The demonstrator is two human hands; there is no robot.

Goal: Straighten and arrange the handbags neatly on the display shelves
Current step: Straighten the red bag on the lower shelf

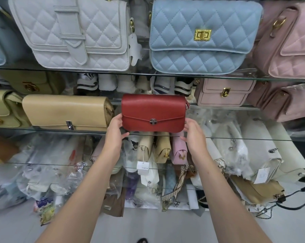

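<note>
Both hands grip a red handbag [153,113] from opposite ends at the front edge of a glass shelf [236,139]: the left hand [115,130] clasps its lower left corner, thumb under the base, while the right hand [193,132] presses against its lower right corner, fingers curled behind. The bag stands upright and level, flap facing out, a round silver clasp [153,121] at the flap's point. Whether its base rests on the glass or is lifted just clear cannot be told.

Just beside it, on the same shelf to the left, a beige handbag [65,112] with a silver clasp stands upright, a narrow gap between the two. On a shelf behind and to the right sits a small pink handbag [223,92] with a gold lock.

On the shelf above, a white quilted handbag [74,32] with a strap closure stands beside a light blue quilted handbag [204,35] with a gold turn lock; a pink quilted bag [292,39] leans at the right edge.

Below the hands, lower shelves hold small purses and bags wrapped in clear plastic [236,146], packed closely together.
</note>
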